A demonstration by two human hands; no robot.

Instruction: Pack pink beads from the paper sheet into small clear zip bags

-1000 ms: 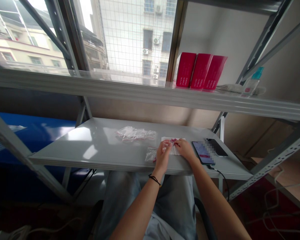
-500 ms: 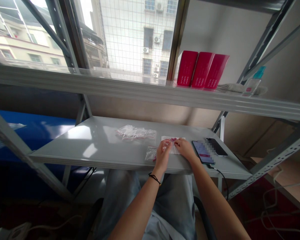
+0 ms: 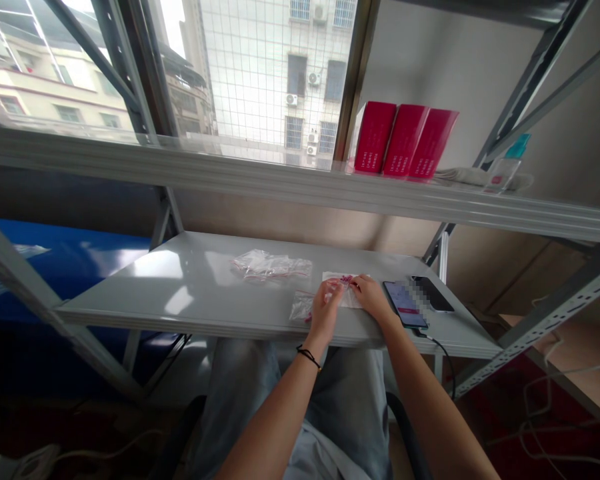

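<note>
My left hand (image 3: 325,301) is curled closed over the left part of a white sheet (image 3: 351,301). Something pale and shiny shows at its fingertips, too small to make out. My right hand (image 3: 370,295) rests at the sheet's right side with its fingers pinched together, close to the left fingertips; what they grip is hidden. Several tiny magenta pieces (image 3: 347,278) lie on the sheet just beyond the fingers. Beside my left hand is a small clear plastic bag (image 3: 300,307), with a few magenta bits at its right edge.
A pile of clear zip bags (image 3: 270,265) lies left of the hands on the grey tabletop (image 3: 205,287). Two phones, one lit with a cable (image 3: 405,303) and one dark (image 3: 434,293), lie at right. Red boxes (image 3: 405,140) and a spray bottle (image 3: 505,163) stand on the shelf above.
Almost nothing differs. The fingers of my right hand have shifted very slightly at the sheet; my left hand keeps its place.
</note>
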